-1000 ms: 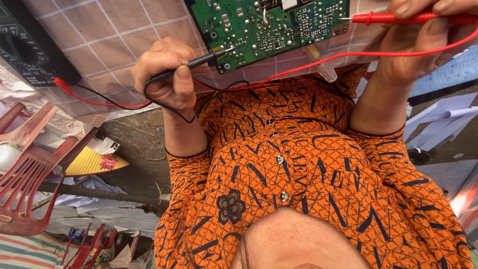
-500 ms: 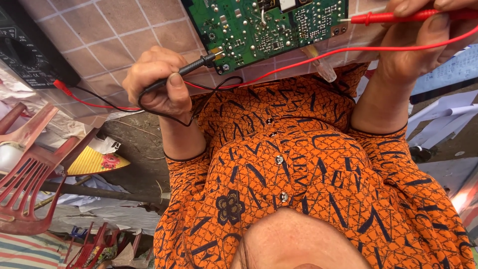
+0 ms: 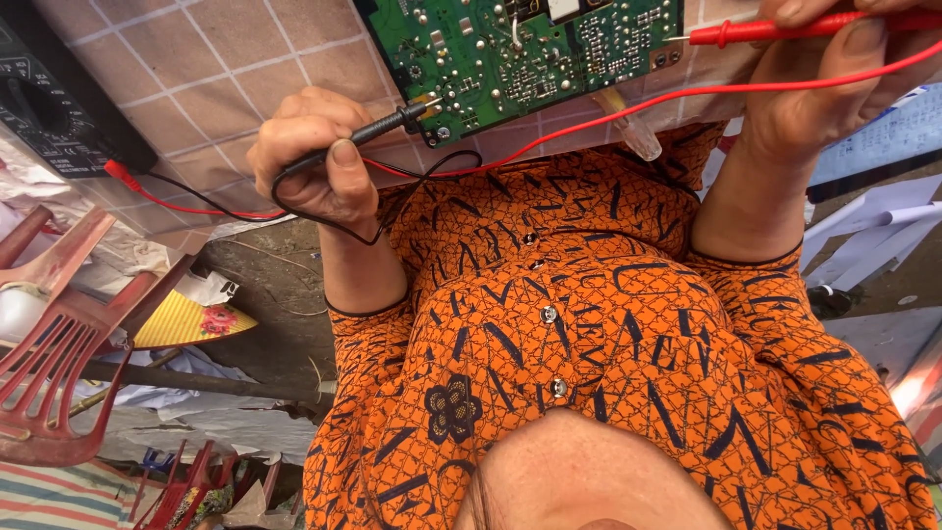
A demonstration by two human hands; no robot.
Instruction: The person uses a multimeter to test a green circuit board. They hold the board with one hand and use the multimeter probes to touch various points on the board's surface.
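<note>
My left hand (image 3: 312, 165) grips a black test probe (image 3: 378, 125). Its metal tip touches the lower left corner of a green circuit board (image 3: 520, 54) lying on a tiled surface (image 3: 226, 59). My right hand (image 3: 814, 93) holds a red test probe (image 3: 785, 29) whose tip rests at the board's right edge. A red lead (image 3: 608, 113) and a black lead run under the board toward a black multimeter (image 3: 49, 108) at the far left. My orange patterned shirt fills the lower frame.
Red plastic chairs (image 3: 59, 363) stand at the lower left beside a yellow folded fan (image 3: 186, 324). White papers (image 3: 863, 236) lie at the right. Below the tiled edge is bare ground with cloth and debris.
The black probe's tip has tilted slightly up onto the board's corner as my left hand shifted a little. My right hand and the red probe stay put.
</note>
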